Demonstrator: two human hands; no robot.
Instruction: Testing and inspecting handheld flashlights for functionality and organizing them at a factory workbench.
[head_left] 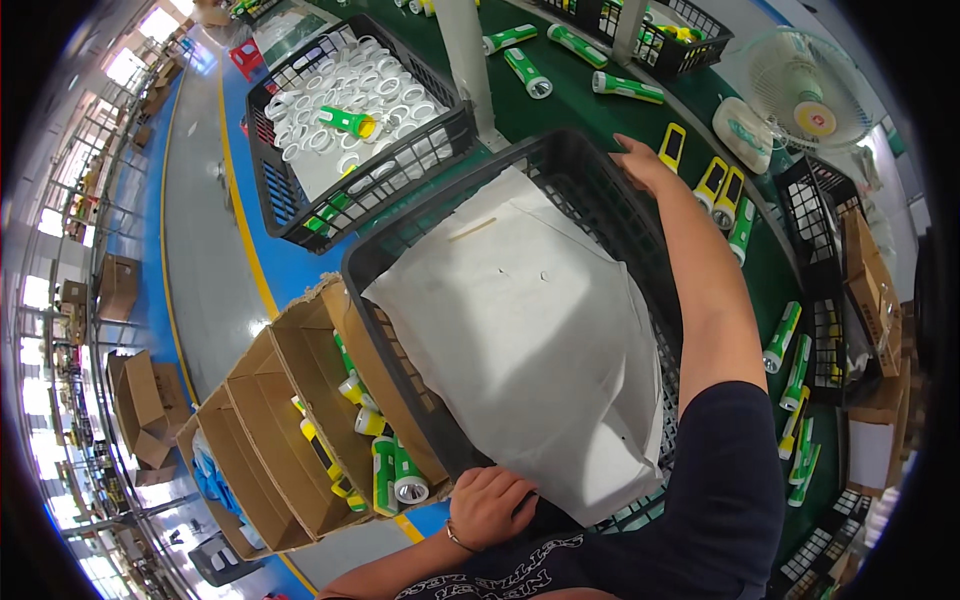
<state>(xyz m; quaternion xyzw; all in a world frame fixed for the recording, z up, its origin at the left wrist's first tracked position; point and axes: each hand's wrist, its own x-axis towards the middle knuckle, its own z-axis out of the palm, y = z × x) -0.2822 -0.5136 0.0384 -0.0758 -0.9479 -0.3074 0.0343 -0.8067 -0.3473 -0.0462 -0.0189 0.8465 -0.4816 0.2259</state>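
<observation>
A large black plastic crate [560,150] stands tilted before me, its near end close to my body. A creased white sheet [520,300] lines its bottom, with a thin tan strip [472,229] on top. My left hand [490,508] is closed, its fingers curled over the crate's near left rim. At the far right corner my right hand [642,165] grips the crate's rim, the arm stretched along its right side. Yellow-and-black flashlights [711,182] lie just right of that hand on the green bench [720,290].
A second black crate [455,125] at the far left holds white rings and a green flashlight [347,121]. Left of me, a divided cardboard box [265,395] contains several flashlights. More flashlights [783,337] lie along the bench at right. A metal post [466,60] and a fan [812,90] stand beyond.
</observation>
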